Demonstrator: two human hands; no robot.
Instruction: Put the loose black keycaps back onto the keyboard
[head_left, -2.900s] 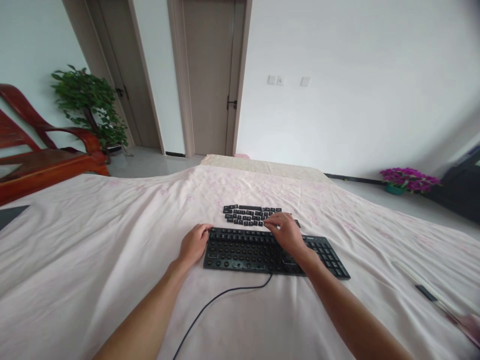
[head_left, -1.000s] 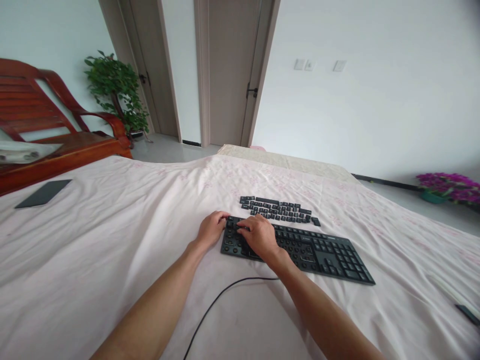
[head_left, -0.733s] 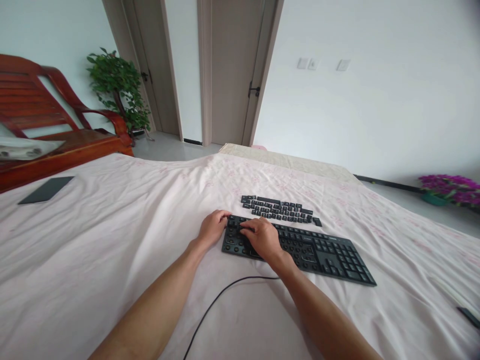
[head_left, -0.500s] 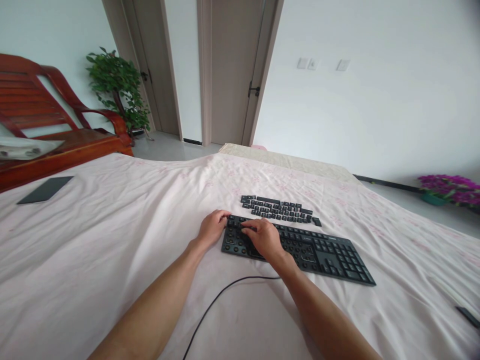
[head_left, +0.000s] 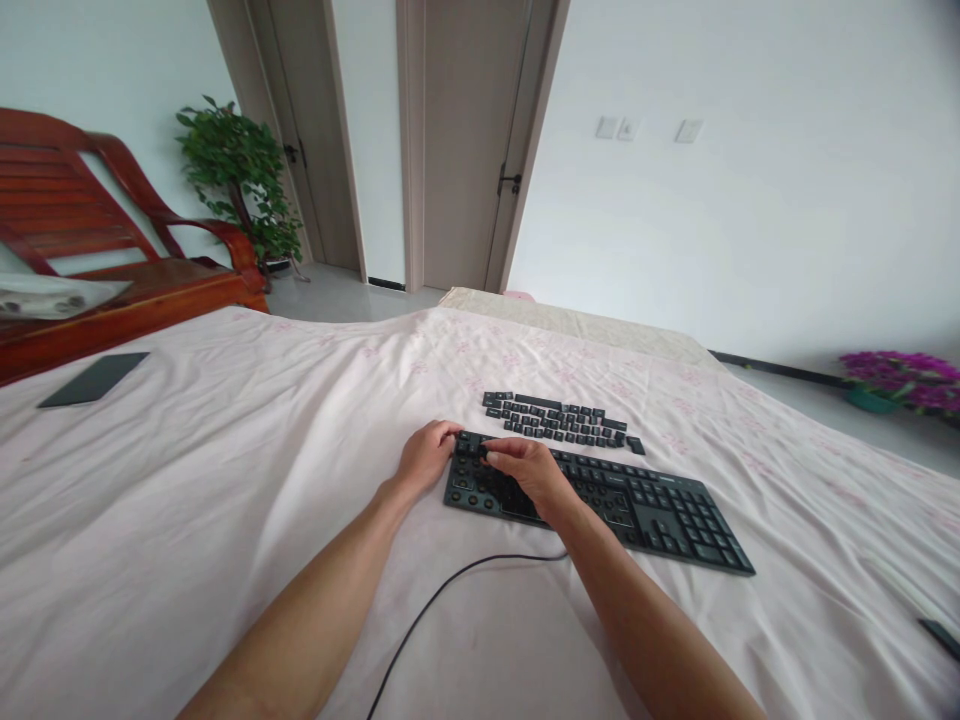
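Note:
A black keyboard (head_left: 660,520) lies on the cloth, slanting down to the right. Many keys of its left and middle part are off, showing round key seats; the number pad keys are in place. My left hand (head_left: 429,455) grips the keyboard's upper left corner with its fingers closed. Over the upper left keys, my right hand (head_left: 529,470) pinches a small dark keycap (head_left: 484,451) between thumb and finger, and it covers part of the board. Behind the keyboard, loose keycaps (head_left: 559,420) sit in rows, a long spacebar (head_left: 538,401) among them.
A pale pink flowered cloth (head_left: 300,430) covers the surface. The keyboard's cable (head_left: 442,590) curves towards me. At the left lies a dark flat panel (head_left: 94,380), at the right edge a dark strip (head_left: 939,636). A wooden bench (head_left: 142,270) stands beyond the left side.
My right fingertips have risen slightly, and a dark keycap now shows at them. My left hand stays on the keyboard's corner. The loose keycaps look the same.

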